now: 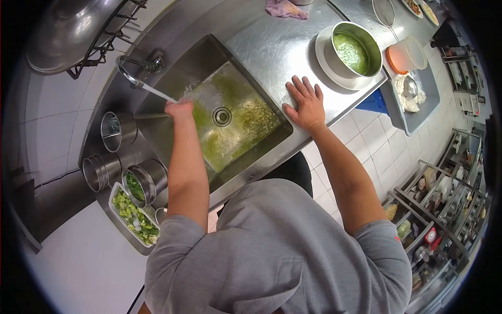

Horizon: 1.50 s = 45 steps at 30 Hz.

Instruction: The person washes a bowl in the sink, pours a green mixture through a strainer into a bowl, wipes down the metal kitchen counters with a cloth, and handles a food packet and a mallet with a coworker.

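The left hand [179, 108] grasps the white hose [158, 93] above the sink [251, 81]; the right hand [306, 104] lies released, flat on the counter [266, 42].

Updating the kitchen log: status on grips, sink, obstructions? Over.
Left grip: closed on white faucet hose. Right grip: open, palm down on steel counter. Sink: streaked with green residue; no obstruction visible.

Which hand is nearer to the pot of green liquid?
Right. The right hand rests on the counter close beside the pot; the left hand is farther away, over the sink, holding the white hose.
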{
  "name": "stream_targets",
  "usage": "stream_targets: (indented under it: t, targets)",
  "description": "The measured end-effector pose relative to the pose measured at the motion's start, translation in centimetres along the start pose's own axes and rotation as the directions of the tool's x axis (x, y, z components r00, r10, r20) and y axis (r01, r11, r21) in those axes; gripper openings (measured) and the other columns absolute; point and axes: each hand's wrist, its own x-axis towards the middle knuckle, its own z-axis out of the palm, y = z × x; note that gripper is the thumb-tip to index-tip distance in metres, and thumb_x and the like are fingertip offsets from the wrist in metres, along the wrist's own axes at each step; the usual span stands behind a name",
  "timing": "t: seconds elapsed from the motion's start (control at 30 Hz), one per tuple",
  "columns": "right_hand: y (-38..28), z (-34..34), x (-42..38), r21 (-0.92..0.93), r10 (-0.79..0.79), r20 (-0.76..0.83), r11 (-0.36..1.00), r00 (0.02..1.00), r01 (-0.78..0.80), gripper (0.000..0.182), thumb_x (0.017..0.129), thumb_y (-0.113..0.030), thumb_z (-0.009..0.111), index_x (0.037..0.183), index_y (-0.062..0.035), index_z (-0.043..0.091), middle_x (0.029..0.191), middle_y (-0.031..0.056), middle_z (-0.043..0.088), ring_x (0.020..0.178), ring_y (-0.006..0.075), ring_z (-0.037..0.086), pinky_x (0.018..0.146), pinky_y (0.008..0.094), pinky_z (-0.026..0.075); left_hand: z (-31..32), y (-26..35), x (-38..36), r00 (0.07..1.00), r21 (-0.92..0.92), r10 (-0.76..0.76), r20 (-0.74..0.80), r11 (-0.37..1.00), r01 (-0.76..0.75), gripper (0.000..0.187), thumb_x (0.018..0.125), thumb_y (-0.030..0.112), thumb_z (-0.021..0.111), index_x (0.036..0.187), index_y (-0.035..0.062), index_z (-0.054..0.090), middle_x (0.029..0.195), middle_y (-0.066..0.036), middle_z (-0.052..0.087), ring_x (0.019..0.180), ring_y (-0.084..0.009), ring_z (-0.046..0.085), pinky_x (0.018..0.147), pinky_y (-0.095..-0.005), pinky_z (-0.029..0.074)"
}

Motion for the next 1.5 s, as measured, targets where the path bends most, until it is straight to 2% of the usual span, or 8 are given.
stream_targets:
  t: [0.07, 0.13, 0.67, 0.93, 1.07, 1.13, 1.33, 1.5]
  targets:
    - [0.0, 0.0, -0.1, 0.011, -0.004, 0.006, 1.0, 1.0, 0.004, 0.069, 0.093, -0.054, 0.067, 0.155, -0.024, 0.057, 0.171, 0.003, 0.042, 0.16, 0.0307, 0.033, 0.13, 0.0587, 0.02, 0.1, -0.3, -1.2, 0.996, 0.099, 0.061, 0.071, 0.993, -0.068, 0.068, 0.104, 0.041, 0.027, 0.164, 0.0128, 0.044, 0.179, -0.016, 0.022, 0.165, -0.0362, 0.02, 0.13, -0.0654, 0.011]
    - [0.1, 0.1, -0.1, 0.013, -0.006, 0.002, 1.0, 1.0, 0.006, 0.069, 0.093, -0.054, 0.067, 0.155, -0.024, 0.057, 0.171, 0.003, 0.042, 0.16, 0.0306, 0.033, 0.13, 0.0588, 0.02, 1.4, -0.6, -4.1, 0.902, 0.244, -0.108, -0.418, 0.943, 0.225, 0.07, 0.105, 0.044, 0.026, 0.164, 0.0125, 0.045, 0.174, -0.014, 0.037, 0.162, -0.0372, 0.03, 0.128, -0.0681, 0.012]
    - [0.3, -0.4, -0.2, 0.047, 0.005, -0.011, 0.999, 1.0, -0.004, 0.07, 0.091, -0.049, 0.071, 0.154, -0.0237, 0.057, 0.171, 0.003, 0.043, 0.16, 0.0298, 0.033, 0.13, 0.0594, 0.021, -1.1, 0.6, 0.4, 0.95, 0.175, -0.252, -0.185, 0.943, 0.284, 0.078, 0.109, 0.043, 0.039, 0.171, 0.0031, 0.013, 0.179, -0.022, 0.014, 0.167, -0.041, 0.006, 0.129, -0.0674, -0.001]
    - [0.3, -0.6, -0.3, 0.063, 0.002, -0.033, 0.998, 0.999, 0.0, 0.068, 0.091, -0.05, 0.071, 0.153, -0.0227, 0.059, 0.169, 0.0036, 0.044, 0.16, 0.0305, 0.034, 0.129, 0.0611, 0.023, -11.6, -6.0, -7.0, 0.954, -0.036, -0.28, -0.11, 0.96, 0.278, 0.08, 0.104, 0.035, 0.062, 0.166, 0.0023, 0.025, 0.158, -0.024, 0.049, 0.137, -0.042, 0.058, 0.112, -0.0612, 0.05]
    - [1.0, -1.0, -0.7, 0.051, 0.0, -0.04, 0.999, 0.999, 0.002, 0.069, 0.092, -0.051, 0.07, 0.154, -0.022, 0.058, 0.17, 0.0041, 0.044, 0.159, 0.0312, 0.035, 0.129, 0.0619, 0.024, -25.1, -8.4, -4.4, 0.644, 0.708, -0.765, -0.007, 0.451, 0.543, 0.029, 0.1, 0.021, 0.063, 0.12, 0.0003, 0.067, 0.082, -0.008, 0.067, 0.066, -0.0288, 0.061, 0.071, -0.0533, 0.059]
    - [0.1, -1.4, -0.7, 0.073, 0.003, -0.009, 0.997, 1.0, -0.002, 0.07, 0.093, -0.051, 0.07, 0.155, -0.0215, 0.057, 0.171, 0.0045, 0.042, 0.16, 0.0322, 0.034, 0.129, 0.0622, 0.022, -21.2, -9.3, -12.3, 0.926, 0.966, -0.376, -0.027, -0.247, -0.072, 0.024, 0.094, 0.018, 0.067, 0.107, -0.0007, 0.074, 0.077, -0.007, 0.07, 0.067, -0.0266, 0.066, 0.073, -0.0418, 0.059]
    - [-1.2, -1.6, -0.8, -0.048, 0.005, 0.118, 0.999, 0.993, 0.001, 0.075, 0.1, -0.051, 0.063, 0.166, -0.0231, 0.041, 0.177, 0.0049, 0.029, 0.165, 0.0329, 0.023, 0.132, 0.0614, 0.016, -19.6, -4.4, -18.3, 0.913, 0.939, -0.229, 0.338, 0.016, -0.343, 0.016, 0.093, 0.006, 0.071, 0.107, 0.0009, 0.077, 0.09, -0.011, 0.077, 0.079, -0.0224, 0.074, 0.074, -0.0372, 0.06]
    - [-0.4, -1.1, -0.4, 0.039, -0.004, 0.253, 0.999, 0.967, -0.006, 0.077, 0.095, -0.041, 0.072, 0.161, -0.0123, 0.044, 0.175, 0.0154, 0.03, 0.161, 0.042, 0.027, 0.125, 0.0683, 0.029, -21.4, 1.1, -17.9, 0.992, 0.771, -0.106, -0.068, 0.625, 0.119, 0.014, 0.102, 0.01, 0.058, 0.115, 0.0085, 0.063, 0.083, -0.009, 0.068, 0.067, -0.0216, 0.069, 0.055, -0.0335, 0.056]
